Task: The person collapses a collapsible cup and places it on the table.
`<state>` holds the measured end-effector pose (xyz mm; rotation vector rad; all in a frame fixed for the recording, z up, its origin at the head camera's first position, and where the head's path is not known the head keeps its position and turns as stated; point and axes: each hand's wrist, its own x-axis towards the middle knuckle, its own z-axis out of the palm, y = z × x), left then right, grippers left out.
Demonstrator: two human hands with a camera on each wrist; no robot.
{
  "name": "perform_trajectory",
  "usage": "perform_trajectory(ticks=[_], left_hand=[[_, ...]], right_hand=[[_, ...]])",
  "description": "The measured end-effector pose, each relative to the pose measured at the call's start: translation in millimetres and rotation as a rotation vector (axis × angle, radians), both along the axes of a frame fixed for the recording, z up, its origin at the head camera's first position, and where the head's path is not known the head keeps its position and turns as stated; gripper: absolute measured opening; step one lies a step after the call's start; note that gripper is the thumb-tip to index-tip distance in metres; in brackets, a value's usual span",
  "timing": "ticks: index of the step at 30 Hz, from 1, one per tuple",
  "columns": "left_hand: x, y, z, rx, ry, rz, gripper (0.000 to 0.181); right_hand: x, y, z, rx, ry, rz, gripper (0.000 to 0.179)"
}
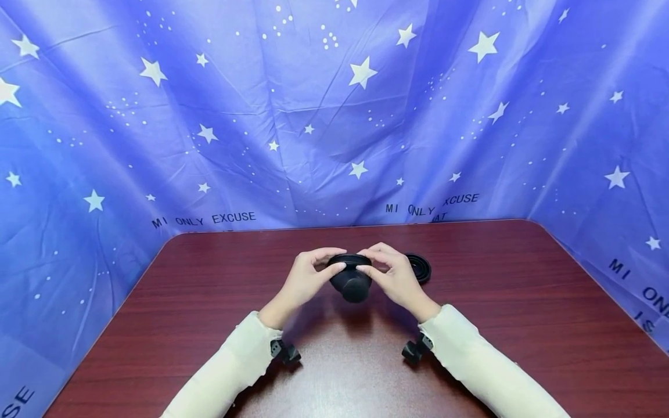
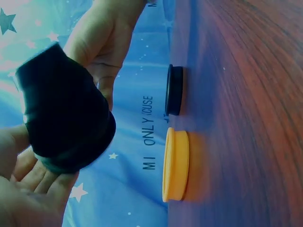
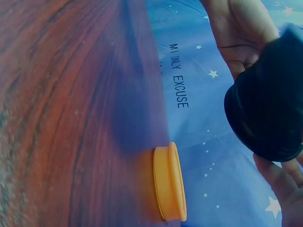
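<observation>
A black fitting (image 1: 355,288) is up off the table, its round rim at the top and a stubby cylindrical end pointing toward me. My left hand (image 1: 304,280) pinches one side of the rim, thumb in front and fingers behind. On the opposite side, my right hand (image 1: 395,280) holds the same rim between thumb and fingers. From the left wrist view, the black fitting (image 2: 64,113) looks tilted, with both hands on it. The right wrist view shows its dark side (image 3: 267,101) without clear detail.
A black ring (image 1: 421,268) lies on the brown table (image 1: 172,331) beyond my right hand. Both wrist views show a yellow flanged ring (image 2: 176,165) on the table; the head view hides it. A blue starry curtain (image 1: 313,87) hangs behind the table.
</observation>
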<state>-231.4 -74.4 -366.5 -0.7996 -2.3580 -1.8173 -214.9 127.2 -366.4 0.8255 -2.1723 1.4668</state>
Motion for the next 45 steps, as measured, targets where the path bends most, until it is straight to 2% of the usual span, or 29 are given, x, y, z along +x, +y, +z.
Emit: perform_trajectory(ticks=[5,8,11,15,19,24,26,28,30,34,36,41,43,45], left_hand=[[-8.2,-1.6,-9.4,0.112,-0.128,-0.113,0.036],[-9.2,-2.2,-10.4,0.160,-0.145,-0.156,0.040],[-9.3,-1.5,-10.8,0.168,-0.125,-0.150,0.040],[-9.4,0.2,-11.7,0.143,-0.084,-0.090,0.036],[-9.7,0.7,-12.3,0.143,-0.083,-0.062,0.035],[-9.5,1.3,-14.0,0.133,-0.091,-0.079,0.036],[-9.2,2.2,-14.8,0.120,-0.081,-0.087,0.037],[-8.7,3.1,-15.6,0.108,-0.070,-0.092,0.038],[-8.2,3.9,-16.1,0.099,-0.059,-0.093,0.040],[-8.1,4.4,-17.5,0.085,-0.052,-0.090,0.043],[-8.0,4.8,-18.3,0.073,-0.045,-0.089,0.044],[-5.4,6.2,-16.9,0.026,-0.029,-0.075,0.043],[-4.4,6.8,-16.2,0.013,-0.028,-0.070,0.042],[-4.4,6.6,-16.2,0.021,-0.027,-0.071,0.040]], right_hand=[[-2.3,1,-0.6,-0.059,0.069,-0.067,0.019],[-2.7,1,-1.0,-0.076,0.095,-0.095,0.019],[-1.9,0,-0.7,-0.082,0.107,-0.110,0.019],[-0.3,-2,0.6,-0.069,0.101,-0.117,0.018],[-3.3,1,-1.6,-0.068,0.011,-0.051,0.018],[-16.1,13,-14.9,-0.104,-0.207,0.167,0.023],[-20.8,17,-20.1,-0.102,-0.262,0.252,0.026],[-23.6,20,-23.3,-0.086,-0.283,0.301,0.029],[-24.5,20,-24.3,-0.062,-0.289,0.306,0.030],[-23.2,16,-23.9,-0.006,-0.318,0.258,0.025],[-18.6,13,-18.5,0.032,-0.339,0.236,0.025],[-20.3,10,-22.5,0.114,-0.355,0.235,0.023],[-24.9,12,-29.2,0.123,-0.355,0.240,0.022],[-24.4,12,-28.5,0.116,-0.358,0.242,0.021]])
